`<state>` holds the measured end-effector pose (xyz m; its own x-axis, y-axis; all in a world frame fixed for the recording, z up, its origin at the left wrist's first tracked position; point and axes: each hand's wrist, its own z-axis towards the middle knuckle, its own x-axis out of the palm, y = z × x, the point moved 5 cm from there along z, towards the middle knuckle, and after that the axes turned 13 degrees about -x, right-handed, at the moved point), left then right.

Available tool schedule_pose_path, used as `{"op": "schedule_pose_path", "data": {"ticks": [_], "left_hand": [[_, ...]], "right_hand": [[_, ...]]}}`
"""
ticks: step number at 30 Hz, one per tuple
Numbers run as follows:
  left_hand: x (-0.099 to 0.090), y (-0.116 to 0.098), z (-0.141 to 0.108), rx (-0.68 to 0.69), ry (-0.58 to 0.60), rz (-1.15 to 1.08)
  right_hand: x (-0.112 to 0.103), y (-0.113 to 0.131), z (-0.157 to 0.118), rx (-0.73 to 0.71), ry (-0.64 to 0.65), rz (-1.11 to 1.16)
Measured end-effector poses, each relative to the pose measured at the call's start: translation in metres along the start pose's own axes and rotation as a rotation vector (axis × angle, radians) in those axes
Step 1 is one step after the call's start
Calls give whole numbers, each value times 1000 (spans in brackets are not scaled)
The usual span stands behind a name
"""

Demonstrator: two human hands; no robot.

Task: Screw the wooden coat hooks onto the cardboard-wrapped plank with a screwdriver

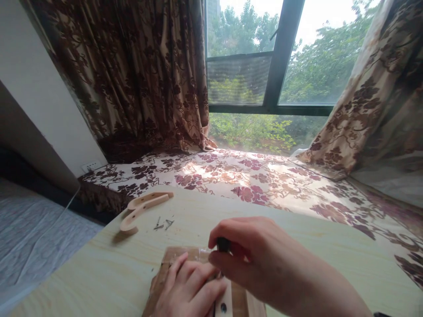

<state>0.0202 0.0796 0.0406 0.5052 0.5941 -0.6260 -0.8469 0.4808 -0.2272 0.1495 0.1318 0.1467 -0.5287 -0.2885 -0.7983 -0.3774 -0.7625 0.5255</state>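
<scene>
My right hand [244,246] is closed round the dark handle of a screwdriver [223,244], held upright. Its shaft is mostly hidden by my fingers. Below it lies a pale wooden strip [228,293] with a dark screw hole in its lower part. My left hand [193,286] presses flat on a brown wooden block [172,255], fingers spread, with the thumb side against the pale strip. Several small screws [164,223] lie loose farther back, beside two curved wooden pieces [145,207] with drilled holes.
All this rests on a light wooden tabletop [99,273]. Behind it runs a window seat with a flowered cover [224,176], below a window [244,79] between patterned curtains [158,79]. A bed surface [39,242] with a thin white cable is at the left.
</scene>
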Motion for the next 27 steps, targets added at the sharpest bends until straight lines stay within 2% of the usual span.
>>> {"op": "schedule_pose_path", "data": {"ticks": [6,10,13,18,22,24,27], "left_hand": [[4,0,-5,-3,35,-19],[2,-1,-4,-33,55,-29],[-3,-2,-1,-34,64,-26],[-2,-5,0,84,214,37],[-4,-4,1,-46,79,-58],[-1,-5,1,-63,98,-65],[-3,-6,2,-42,132,-49]], "right_hand": [[-5,-9,-2,42,-120,-132],[-2,-2,-4,-18,-33,-7],[0,-2,-2,0,-10,-1],[-6,-11,1,52,-108,-157],[-4,-2,-2,-8,-59,-19],[-2,1,-3,-20,-31,4],[-4,-4,-2,11,-61,-82]]}}
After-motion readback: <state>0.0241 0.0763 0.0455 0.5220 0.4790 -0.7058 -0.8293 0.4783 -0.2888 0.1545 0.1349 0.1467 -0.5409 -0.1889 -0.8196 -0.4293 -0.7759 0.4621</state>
